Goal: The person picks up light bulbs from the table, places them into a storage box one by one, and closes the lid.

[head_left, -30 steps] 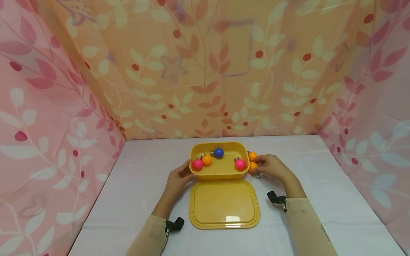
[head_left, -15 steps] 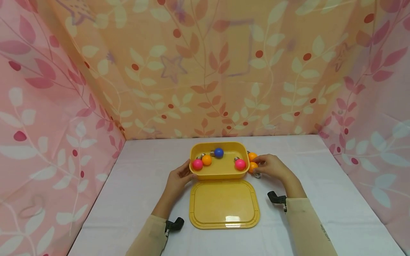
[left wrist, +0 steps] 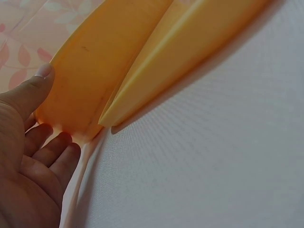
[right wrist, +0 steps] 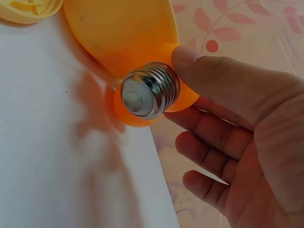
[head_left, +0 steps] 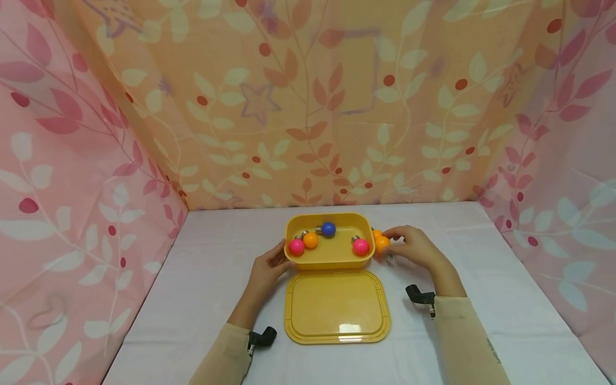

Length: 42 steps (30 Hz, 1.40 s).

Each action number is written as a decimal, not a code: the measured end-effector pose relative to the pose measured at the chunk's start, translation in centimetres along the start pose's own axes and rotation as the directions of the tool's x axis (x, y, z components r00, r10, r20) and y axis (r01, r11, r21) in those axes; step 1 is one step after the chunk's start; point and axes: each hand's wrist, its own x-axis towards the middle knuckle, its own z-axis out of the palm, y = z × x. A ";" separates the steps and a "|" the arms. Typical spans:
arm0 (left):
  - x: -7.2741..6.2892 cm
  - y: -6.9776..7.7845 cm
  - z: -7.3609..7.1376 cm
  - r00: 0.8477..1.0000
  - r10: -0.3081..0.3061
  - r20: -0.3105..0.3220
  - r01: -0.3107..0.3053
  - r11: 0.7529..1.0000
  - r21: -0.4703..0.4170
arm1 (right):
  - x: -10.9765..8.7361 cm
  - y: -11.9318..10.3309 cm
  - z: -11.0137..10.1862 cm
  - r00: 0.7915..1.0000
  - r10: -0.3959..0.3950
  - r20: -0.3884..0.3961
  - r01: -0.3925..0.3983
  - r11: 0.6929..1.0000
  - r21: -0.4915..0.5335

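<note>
My right hand [head_left: 415, 248] pinches an orange light bulb [head_left: 382, 244] between thumb and fingers beside the right end of the yellow box [head_left: 332, 264]. In the right wrist view its metal screw base [right wrist: 151, 90] points at the camera. A second orange bulb [head_left: 377, 233] is just behind it, partly hidden. My left hand [head_left: 267, 272] holds the box's left end, thumb [left wrist: 38, 88] at the wall and fingers curled low against it. Inside the box lie a blue bulb [head_left: 329, 230], an orange bulb [head_left: 310, 240] and two pink bulbs, one left [head_left: 297, 247], one right [head_left: 361, 247].
A yellow lid [head_left: 337, 307] lies flat directly in front of the box. White cloth [head_left: 231, 240] covers the table. Patterned curtains [head_left: 308, 107] stand behind and along both sides. Each wrist wears a small black camera mount, like the right one [head_left: 420, 295].
My right hand has risen slightly and shifted a little right and back, lifting the nearer orange bulb so that it overlaps the other one. The left hand and box stay put.
</note>
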 end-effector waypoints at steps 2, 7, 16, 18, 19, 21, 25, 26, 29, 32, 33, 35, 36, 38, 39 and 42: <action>0.0 0.0 0.0 1.000 0.000 0.000 0.000 1.000 0.003 | -0.1 -0.1 -0.2 1.000 -0.016 -0.018 0.016 1.000 0.001; -0.1 0.0 0.0 1.000 -0.003 -0.001 0.003 1.000 0.014 | -0.2 -0.5 -0.5 0.998 -0.039 -0.055 0.039 0.999 0.007; 0.1 0.1 0.0 1.000 0.008 0.005 -0.008 1.000 0.020 | -0.6 -1.3 -1.1 0.989 -0.071 -0.130 0.073 0.997 0.006; 0.1 0.2 0.0 1.000 0.014 0.006 -0.014 0.999 0.029 | -0.6 -1.4 -1.2 0.985 -0.080 -0.150 0.082 0.997 0.010; 0.2 0.2 0.0 1.000 0.017 0.007 -0.017 0.999 0.032 | -0.6 -1.4 -1.2 0.984 -0.085 -0.158 0.088 0.996 0.012; 0.2 0.3 0.0 1.000 0.024 0.007 -0.024 0.999 0.036 | -0.5 -1.5 -1.2 0.981 -0.093 -0.170 0.096 0.995 0.010; 0.1 0.2 0.0 1.000 0.024 0.002 -0.024 0.999 0.044 | -0.4 -1.7 -1.2 0.979 -0.096 -0.183 0.097 0.995 -0.001; 0.1 0.2 0.0 1.000 0.022 0.000 -0.022 0.999 0.045 | -0.4 -1.7 -1.2 0.978 -0.096 -0.186 0.097 0.995 -0.003; 0.0 0.1 0.0 1.000 0.018 -0.012 -0.017 0.999 0.048 | -0.4 -2.0 -1.2 0.976 -0.104 -0.194 0.104 0.995 -0.006; -0.1 0.1 0.0 1.000 0.013 -0.025 -0.012 0.999 0.046 | -0.3 -2.4 -1.2 0.974 -0.112 -0.199 0.113 0.994 -0.005; -0.1 0.2 0.0 1.000 0.011 -0.026 -0.010 0.999 0.044 | -0.3 -2.6 -1.1 0.973 -0.113 -0.202 0.116 0.993 0.001; -0.1 0.2 0.0 1.000 0.011 -0.020 -0.010 0.999 0.041 | -0.2 -2.8 -1.0 0.971 -0.122 -0.206 0.126 0.992 0.006; -0.1 0.1 0.1 1.000 0.008 -0.016 -0.007 0.999 0.039 | -0.1 -3.0 -0.9 0.970 -0.125 -0.207 0.130 0.991 0.010; -0.1 0.1 0.1 1.000 0.007 -0.008 -0.007 0.999 0.032 | 0.0 -3.3 -0.6 0.969 -0.138 -0.206 0.145 0.989 0.019; -0.1 0.2 0.0 1.000 0.007 -0.006 -0.007 1.000 0.030 | 0.2 -3.5 -0.4 0.968 -0.144 -0.204 0.152 0.988 0.023; -0.1 0.1 -0.1 1.000 0.007 -0.011 -0.007 1.000 0.027 | 0.7 -4.4 0.1 0.968 -0.169 -0.186 0.178 0.983 0.033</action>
